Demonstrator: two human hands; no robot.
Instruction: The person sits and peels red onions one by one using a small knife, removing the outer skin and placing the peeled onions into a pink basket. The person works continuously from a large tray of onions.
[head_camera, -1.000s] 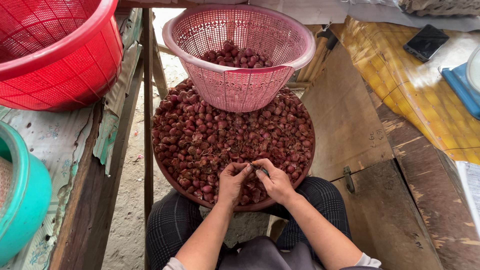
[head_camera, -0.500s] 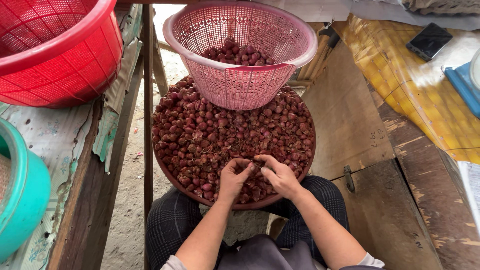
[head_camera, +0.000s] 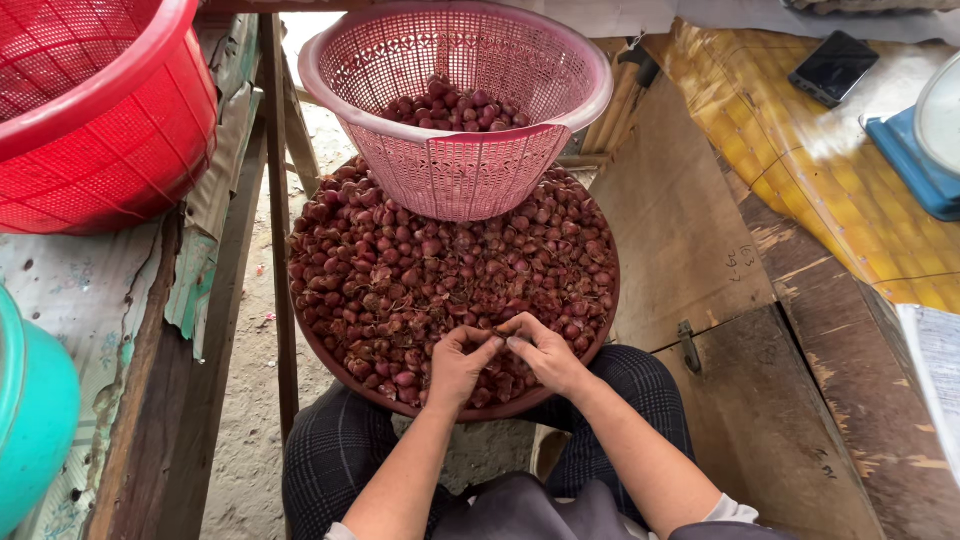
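We are pinching one small shallot between our left hand and right hand, fingertips meeting over the near edge of the tray. Shallots are filling the tray. A pink basket is sitting on its far side, a red basket standing left of it.

I sit at an open-air market stall. A round tray heaped with shallots rests on my knees, a pink sorting basket upon it. Rough wooden benches, red and teal tubs, a weighing scale and sandy ground surround me.
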